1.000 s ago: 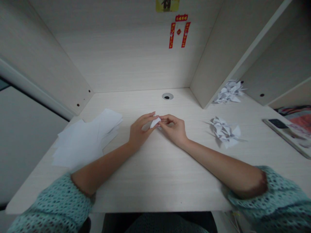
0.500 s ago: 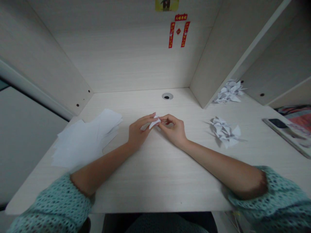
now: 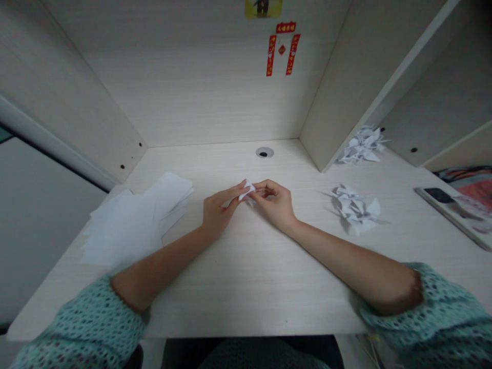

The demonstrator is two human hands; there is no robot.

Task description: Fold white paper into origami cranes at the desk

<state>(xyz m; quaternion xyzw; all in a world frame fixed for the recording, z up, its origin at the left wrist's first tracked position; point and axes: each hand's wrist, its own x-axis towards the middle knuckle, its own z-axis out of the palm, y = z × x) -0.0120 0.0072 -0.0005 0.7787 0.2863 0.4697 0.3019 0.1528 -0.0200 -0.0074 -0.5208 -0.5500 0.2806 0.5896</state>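
Note:
A small folded piece of white paper [image 3: 246,190] sits between my two hands at the middle of the pale wooden desk [image 3: 246,277]. My left hand [image 3: 217,209] pinches its left side with thumb and fingers. From the other side my right hand [image 3: 275,203] pinches the same piece, fingers curled over it. Most of the paper is hidden by my fingers. Both forearms rest on the desk, with teal knit sleeves pushed up.
A loose stack of white paper sheets [image 3: 132,220] lies at the left. Folded paper figures lie in a heap [image 3: 355,207] at the right and in another pile [image 3: 362,145] behind a divider. A phone [image 3: 455,212] lies far right. A cable hole [image 3: 265,152] is at the back.
The folded paper has shrunk in view as my fingers pressed it narrower; my left fingers stretched a little further along it. Arms and other objects stayed put.

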